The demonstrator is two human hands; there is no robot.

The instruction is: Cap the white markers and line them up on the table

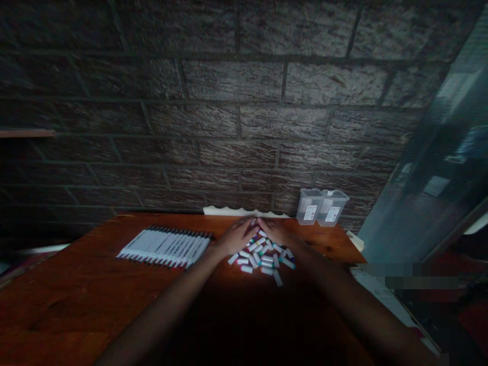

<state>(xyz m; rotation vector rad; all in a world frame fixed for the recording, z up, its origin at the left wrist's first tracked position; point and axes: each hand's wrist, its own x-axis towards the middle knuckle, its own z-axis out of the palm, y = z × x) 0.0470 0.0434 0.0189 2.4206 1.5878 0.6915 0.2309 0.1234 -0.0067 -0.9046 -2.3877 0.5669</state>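
A loose pile of white marker caps (263, 256) with coloured ends lies on the wooden table (95, 300). My left hand (237, 236) rests against the pile's far left side, fingers stretched out. From the far right side, my right hand (275, 231) curves around the same pile, its fingers also extended. The fingertips of both hands come close together behind the caps. Some caps are partly hidden under or behind the hands. To the left of my left hand, a row of white markers (165, 247) with dark ends lies side by side.
Two clear plastic containers (309, 207) with white labels stand at the table's back right. A white wavy-edged strip (244, 211) runs along the back edge, against the brick wall (236, 122). Papers (385, 292) lie beyond the right edge, beside a glassy panel (419, 188).
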